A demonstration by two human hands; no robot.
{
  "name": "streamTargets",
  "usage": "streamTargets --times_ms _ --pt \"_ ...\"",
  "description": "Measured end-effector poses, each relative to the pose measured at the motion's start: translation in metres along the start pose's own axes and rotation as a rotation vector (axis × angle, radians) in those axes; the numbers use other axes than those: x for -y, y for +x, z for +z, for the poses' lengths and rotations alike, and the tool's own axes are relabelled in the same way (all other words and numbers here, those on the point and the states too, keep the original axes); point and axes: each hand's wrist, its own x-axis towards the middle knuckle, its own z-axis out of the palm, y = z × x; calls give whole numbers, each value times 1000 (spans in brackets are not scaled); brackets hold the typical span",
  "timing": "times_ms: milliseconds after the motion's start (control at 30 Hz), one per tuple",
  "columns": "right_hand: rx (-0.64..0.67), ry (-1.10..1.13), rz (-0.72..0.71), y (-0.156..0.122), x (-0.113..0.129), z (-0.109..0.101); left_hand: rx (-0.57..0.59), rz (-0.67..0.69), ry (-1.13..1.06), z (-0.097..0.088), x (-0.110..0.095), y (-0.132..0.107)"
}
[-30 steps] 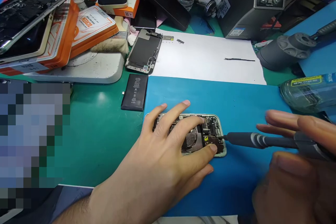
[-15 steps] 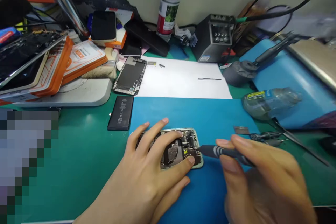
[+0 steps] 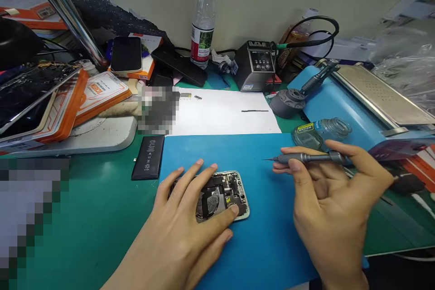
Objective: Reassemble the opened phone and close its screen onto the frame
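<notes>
An opened phone [image 3: 226, 190] with its insides showing lies on a blue mat [image 3: 258, 235]. My left hand [image 3: 190, 222] rests on it, fingers spread over its left part and thumb at its near edge. My right hand [image 3: 326, 199] is closed on a grey precision screwdriver [image 3: 306, 158], held level above the mat. The tip points left and hangs clear of the phone, to its upper right.
A black battery [image 3: 148, 157] lies left of the mat on the green table [image 3: 102, 217]. White paper [image 3: 224, 111] carries small parts. A water bottle [image 3: 203, 22], soldering station [image 3: 254, 65], glass jar [image 3: 319, 129] and stacked orange boxes [image 3: 68, 99] ring the area.
My right hand has lifted the screwdriver tip off the phone and drawn it up and to the right. The view has tilted upward. My left hand stays on the phone.
</notes>
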Motion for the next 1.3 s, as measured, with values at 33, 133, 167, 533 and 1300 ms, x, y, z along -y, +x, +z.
streamTargets --times_ms 33,133,167,533,1300 --pt "10 3 -2 0 -3 1 4 4 3 0 1 0" --pt "34 -17 47 -4 -9 4 23 3 -5 1 3 -1" --pt "46 -23 58 -5 -10 5 27 -1 -9 1 3 -1" --pt "95 345 295 -21 14 2 40 -17 8 -5 1 4" --pt "293 501 436 -47 20 16 100 -12 22 -17 -1 14"
